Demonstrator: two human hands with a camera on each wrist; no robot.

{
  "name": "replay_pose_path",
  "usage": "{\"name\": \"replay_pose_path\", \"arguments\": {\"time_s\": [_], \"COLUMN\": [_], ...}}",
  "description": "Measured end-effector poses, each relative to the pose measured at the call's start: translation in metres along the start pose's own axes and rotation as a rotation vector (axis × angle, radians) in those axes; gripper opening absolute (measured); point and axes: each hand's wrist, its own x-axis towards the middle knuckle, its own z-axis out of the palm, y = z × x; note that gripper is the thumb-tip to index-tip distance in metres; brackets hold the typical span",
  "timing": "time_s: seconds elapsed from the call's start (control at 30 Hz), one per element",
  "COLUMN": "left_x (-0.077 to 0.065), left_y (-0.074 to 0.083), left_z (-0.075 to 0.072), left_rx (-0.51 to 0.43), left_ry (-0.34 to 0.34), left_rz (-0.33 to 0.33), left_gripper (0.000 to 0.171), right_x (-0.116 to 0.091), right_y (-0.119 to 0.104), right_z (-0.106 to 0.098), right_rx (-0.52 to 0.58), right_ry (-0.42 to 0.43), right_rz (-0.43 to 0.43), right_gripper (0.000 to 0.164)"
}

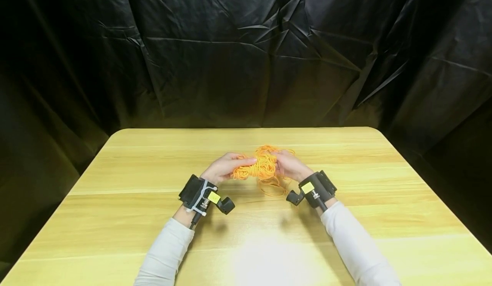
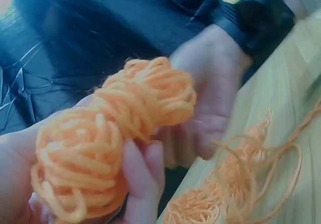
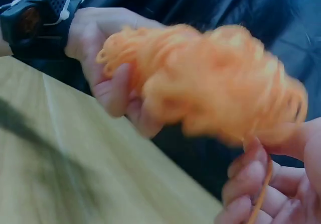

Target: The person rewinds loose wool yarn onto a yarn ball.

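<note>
A bundle of orange yarn (image 1: 263, 165), wound tight round its middle, is held above the table between both hands. My left hand (image 1: 226, 166) grips one end of it, thumb along the near side. In the left wrist view the bundle (image 2: 83, 158) bulges at both ends with a narrower wrapped waist. From the right, my right hand (image 1: 291, 165) meets the bundle's other end. A single strand (image 3: 263, 189) runs down through the curled fingers of that hand, pinched near the bundle in the right wrist view.
Loose orange yarn (image 2: 195, 204) lies in a tangled heap on the wooden table (image 1: 134, 162), with loops trailing beside it. A black curtain (image 1: 215, 64) hangs behind the table. Each wrist wears a black strap with a small camera (image 1: 226, 205).
</note>
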Motion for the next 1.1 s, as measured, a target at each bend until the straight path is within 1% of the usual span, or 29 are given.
{"name": "replay_pose_path", "arguments": {"time_s": [0.07, 0.13, 0.2, 0.27, 0.37, 0.43, 0.53, 0.57, 0.63, 0.77, 0.87, 0.97, 1.03, 1.1], "left_x": [0.0, 0.0, 0.0, 0.001, 0.003, 0.004, 0.006, 0.006, 0.005, 0.003, 0.002, 0.002, 0.002, 0.002], "left_y": [0.0, 0.0, -0.001, -0.002, -0.005, -0.006, -0.007, -0.007, -0.006, -0.002, 0.0, 0.001, 0.001, 0.002], "left_z": [0.001, 0.002, 0.002, 0.002, 0.003, 0.003, 0.004, 0.004, 0.005, 0.004, 0.002, 0.0, 0.0, -0.001], "left_rx": [0.013, 0.027, 0.048, 0.071, 0.105, 0.11, 0.071, 0.063, 0.035, -0.028, -0.095, -0.159, -0.193, -0.217], "left_ry": [-0.007, -0.006, 0.008, 0.027, 0.06, 0.095, 0.148, 0.175, 0.211, 0.268, 0.27, 0.252, 0.233, 0.22], "left_rz": [0.0, 0.005, 0.013, 0.021, 0.031, 0.032, 0.046, 0.05, 0.07, 0.092, 0.1, 0.102, 0.107, 0.107], "left_gripper": [0.014, 0.014, 0.016, 0.018, 0.022, 0.023, 0.026, 0.027, 0.031, 0.035, 0.037, 0.038, 0.039, 0.038], "right_x": [0.0, -0.001, -0.006, -0.011, -0.02, -0.025, -0.032, -0.035, -0.039, -0.045, -0.047, -0.045, -0.042, -0.037], "right_y": [-0.009, -0.017, -0.025, -0.031, -0.04, -0.044, -0.046, -0.046, -0.044, -0.035, -0.024, -0.012, -0.005, 0.003], "right_z": [0.002, 0.005, 0.009, 0.013, 0.022, 0.029, 0.041, 0.045, 0.051, 0.058, 0.06, 0.059, 0.056, 0.052], "right_rx": [-0.066, -0.152, -0.231, -0.306, -0.394, -0.465, -0.557, -0.587, -0.639, -0.694, -0.693, -0.672, -0.655, -0.617], "right_ry": [0.052, 0.088, 0.119, 0.131, 0.121, 0.106, 0.077, 0.064, 0.031, -0.04, -0.097, -0.137, -0.147, -0.156], "right_rz": [-0.032, -0.073, -0.124, -0.18, -0.258, -0.311, -0.371, -0.39, -0.428, -0.466, -0.455, -0.438, -0.415, -0.384], "right_gripper": [0.026, 0.028, 0.028, 0.03, 0.032, 0.031, 0.027, 0.025, 0.023, 0.02, 0.021, 0.022, 0.022, 0.023]}}
